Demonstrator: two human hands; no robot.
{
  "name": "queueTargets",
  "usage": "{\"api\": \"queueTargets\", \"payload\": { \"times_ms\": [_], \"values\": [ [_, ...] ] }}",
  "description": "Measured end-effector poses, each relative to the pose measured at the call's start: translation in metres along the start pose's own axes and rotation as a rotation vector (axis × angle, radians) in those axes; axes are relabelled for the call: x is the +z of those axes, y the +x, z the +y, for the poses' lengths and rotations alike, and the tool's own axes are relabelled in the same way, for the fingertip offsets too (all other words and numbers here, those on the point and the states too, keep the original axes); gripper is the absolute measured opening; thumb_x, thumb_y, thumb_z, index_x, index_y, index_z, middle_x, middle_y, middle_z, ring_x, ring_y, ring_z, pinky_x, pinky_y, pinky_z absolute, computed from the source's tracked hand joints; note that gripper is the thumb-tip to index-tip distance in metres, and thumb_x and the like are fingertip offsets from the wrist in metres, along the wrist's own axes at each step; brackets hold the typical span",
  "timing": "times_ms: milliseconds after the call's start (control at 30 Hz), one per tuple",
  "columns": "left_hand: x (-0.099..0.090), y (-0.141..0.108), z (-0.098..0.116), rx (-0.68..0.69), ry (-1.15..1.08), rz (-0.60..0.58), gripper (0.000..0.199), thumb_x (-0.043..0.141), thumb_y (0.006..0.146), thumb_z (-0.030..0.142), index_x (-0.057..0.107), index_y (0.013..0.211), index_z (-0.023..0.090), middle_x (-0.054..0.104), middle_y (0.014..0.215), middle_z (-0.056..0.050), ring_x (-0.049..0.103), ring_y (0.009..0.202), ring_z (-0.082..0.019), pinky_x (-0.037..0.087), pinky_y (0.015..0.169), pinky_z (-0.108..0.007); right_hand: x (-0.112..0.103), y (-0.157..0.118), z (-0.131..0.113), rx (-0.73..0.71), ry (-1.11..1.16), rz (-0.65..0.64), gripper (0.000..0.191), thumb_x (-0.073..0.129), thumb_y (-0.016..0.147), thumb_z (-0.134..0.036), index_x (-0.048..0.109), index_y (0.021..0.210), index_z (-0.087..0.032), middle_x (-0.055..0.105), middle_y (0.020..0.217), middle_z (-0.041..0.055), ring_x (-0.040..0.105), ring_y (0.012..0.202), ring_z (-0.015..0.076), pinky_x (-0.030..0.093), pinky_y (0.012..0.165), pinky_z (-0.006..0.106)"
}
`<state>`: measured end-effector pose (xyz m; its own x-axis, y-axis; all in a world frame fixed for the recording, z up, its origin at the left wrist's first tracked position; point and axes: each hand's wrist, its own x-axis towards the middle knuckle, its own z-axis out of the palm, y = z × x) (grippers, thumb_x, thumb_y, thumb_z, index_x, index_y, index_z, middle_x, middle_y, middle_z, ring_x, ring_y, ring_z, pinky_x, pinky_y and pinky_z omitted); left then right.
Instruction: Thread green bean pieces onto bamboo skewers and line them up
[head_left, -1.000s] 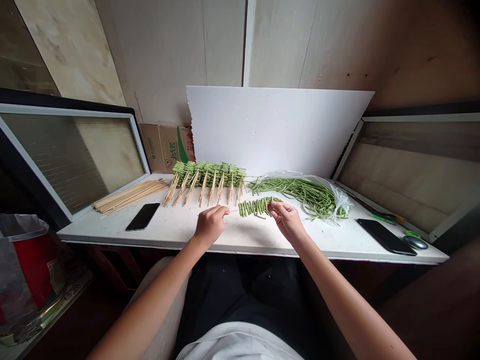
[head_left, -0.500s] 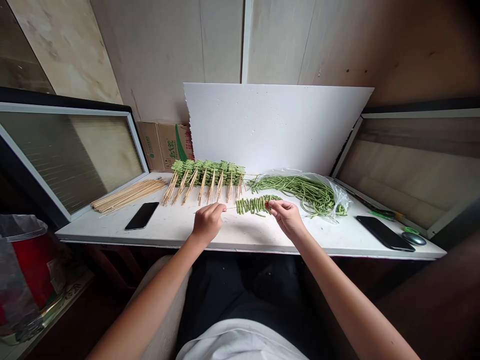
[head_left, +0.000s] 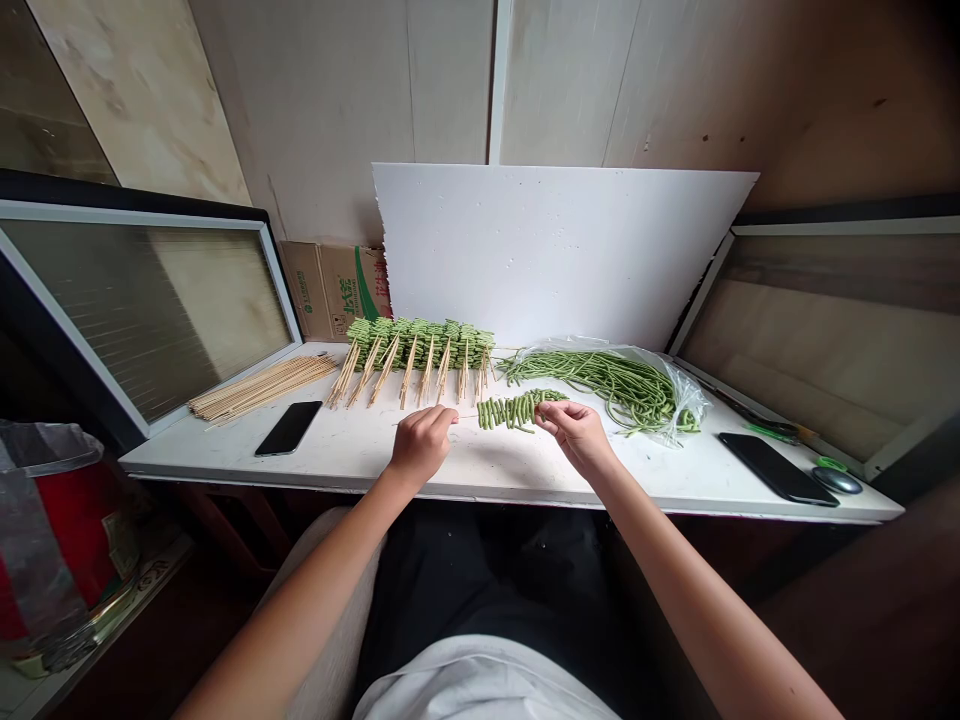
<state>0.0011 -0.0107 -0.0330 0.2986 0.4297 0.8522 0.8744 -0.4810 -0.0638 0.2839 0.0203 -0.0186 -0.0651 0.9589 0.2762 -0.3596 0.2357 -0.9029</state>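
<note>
My left hand (head_left: pixel 425 440) is closed around the bare end of a thin wooden skewer (head_left: pixel 468 415). Folded green long beans (head_left: pixel 506 411) are threaded along that skewer, held just above the table. At the other end, my right hand (head_left: pixel 574 430) pinches the beans between thumb and fingers; the skewer's tip is hidden there. Behind my hands lies a stack of finished bean skewers (head_left: pixel 420 343), their bare sticks pointing toward me. Loose long beans (head_left: pixel 607 380) spill from a clear plastic bag (head_left: pixel 686 400) at the right.
Bare skewers (head_left: pixel 262 386) lie in a pile on the left of the white table (head_left: pixel 480 470). One phone (head_left: pixel 288 428) rests beside them, another phone (head_left: pixel 772 467) on the right near a computer mouse (head_left: pixel 837 480). A white foam board (head_left: pixel 562 250) and a cardboard box (head_left: pixel 337 290) stand behind.
The whole view has shifted slightly to the right across the scene. Both hands keep their hold on the bean skewer, with hardly any movement.
</note>
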Motion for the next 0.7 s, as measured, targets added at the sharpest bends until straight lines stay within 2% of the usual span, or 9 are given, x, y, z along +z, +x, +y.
{"api": "queueTargets", "payload": {
  "times_ms": [267, 700],
  "values": [
    [0.001, -0.001, -0.004, -0.003, 0.029, -0.024, 0.041, 0.042, 0.072, -0.010, 0.070, 0.081, 0.018, 0.069, 0.068, -0.003, 0.062, 0.062, -0.018, 0.037, 0.056, -0.027, -0.004, 0.001, 0.007, 0.041, -0.009, -0.042, 0.025, 0.096, 0.068, -0.039, 0.082, 0.074, -0.020, 0.078, 0.078, 0.0061, 0.073, 0.079, 0.0192, 0.065, 0.084, 0.035],
    [0.002, -0.002, -0.004, 0.019, 0.013, -0.009, 0.041, 0.042, 0.070, -0.011, 0.068, 0.081, 0.019, 0.066, 0.067, -0.002, 0.059, 0.061, -0.019, 0.034, 0.057, -0.028, 0.005, -0.002, 0.012, 0.065, 0.010, 0.032, 0.029, 0.100, 0.062, -0.041, 0.081, 0.071, -0.020, 0.075, 0.076, 0.0031, 0.071, 0.077, 0.0163, 0.066, 0.085, 0.034]
  ]
}}
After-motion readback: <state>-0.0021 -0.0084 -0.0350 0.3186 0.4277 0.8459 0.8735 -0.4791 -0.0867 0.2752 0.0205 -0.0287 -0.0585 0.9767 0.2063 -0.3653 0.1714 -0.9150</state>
